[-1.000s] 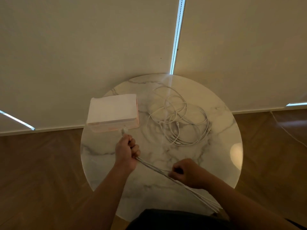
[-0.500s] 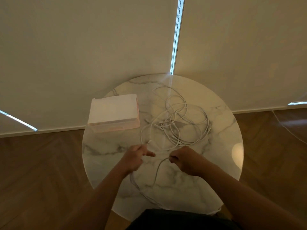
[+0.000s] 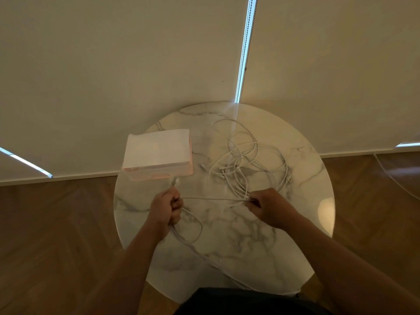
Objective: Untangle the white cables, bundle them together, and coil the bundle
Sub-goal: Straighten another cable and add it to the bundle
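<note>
The left hand [image 3: 167,206] clenches a gathered bundle of thin white cables [image 3: 246,160]; the right hand [image 3: 269,206] pinches a strand stretched between them, the loose tangle lying just beyond.

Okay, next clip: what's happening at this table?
A person at a round marble table is sorting white cables. The left hand grips a gathered bundle, whose plug ends poke out toward a white box while the rest trails off the table's near edge. The right hand pinches one cable at the near edge of the loose tangle; it runs almost straight across to the left hand. Nothing is coiled yet.
</note>
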Tool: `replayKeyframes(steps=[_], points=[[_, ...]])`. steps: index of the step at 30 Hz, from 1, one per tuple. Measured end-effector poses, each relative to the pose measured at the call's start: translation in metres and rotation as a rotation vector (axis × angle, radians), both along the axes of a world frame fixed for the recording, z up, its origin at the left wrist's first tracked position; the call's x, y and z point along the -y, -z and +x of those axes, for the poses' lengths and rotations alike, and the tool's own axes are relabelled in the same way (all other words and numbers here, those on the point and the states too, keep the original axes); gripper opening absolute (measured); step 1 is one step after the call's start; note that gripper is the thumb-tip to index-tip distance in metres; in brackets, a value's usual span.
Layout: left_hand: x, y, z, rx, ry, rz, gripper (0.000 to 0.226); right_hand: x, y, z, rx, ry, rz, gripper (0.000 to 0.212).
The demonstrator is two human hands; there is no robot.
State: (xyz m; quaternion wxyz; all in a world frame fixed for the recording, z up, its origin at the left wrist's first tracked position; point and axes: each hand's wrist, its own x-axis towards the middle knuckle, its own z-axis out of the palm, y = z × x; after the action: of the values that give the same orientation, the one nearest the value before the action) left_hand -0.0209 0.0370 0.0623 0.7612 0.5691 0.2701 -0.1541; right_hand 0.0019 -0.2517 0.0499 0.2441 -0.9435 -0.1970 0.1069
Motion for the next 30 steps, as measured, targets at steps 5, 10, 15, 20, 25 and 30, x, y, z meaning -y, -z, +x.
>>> replayKeyframes(steps=[5,10,15,20,25,30], points=[[-0.029,0.005,0.007,0.023,-0.183,-0.13,0.039,0.027,0.021,0.006,0.104,0.193,-0.017,0.027],[-0.036,0.008,0.008,0.055,-0.225,-0.203,0.04,0.033,0.027,0.01,0.168,0.449,-0.005,0.011],[-0.029,0.016,0.006,0.058,-0.157,-0.152,0.04,0.018,-0.006,0.028,-0.71,1.11,1.27,0.008],[-0.028,0.02,-0.002,0.041,-0.089,-0.143,0.04,0.022,-0.039,0.048,-0.729,1.13,1.939,0.022],[-0.022,0.015,-0.009,0.037,-0.032,-0.163,0.041,-0.007,-0.02,0.042,-0.853,1.064,1.026,0.036],[-0.019,0.005,-0.011,0.031,0.144,-0.239,0.034,-0.047,0.002,0.025,-1.278,0.897,0.991,0.079]])
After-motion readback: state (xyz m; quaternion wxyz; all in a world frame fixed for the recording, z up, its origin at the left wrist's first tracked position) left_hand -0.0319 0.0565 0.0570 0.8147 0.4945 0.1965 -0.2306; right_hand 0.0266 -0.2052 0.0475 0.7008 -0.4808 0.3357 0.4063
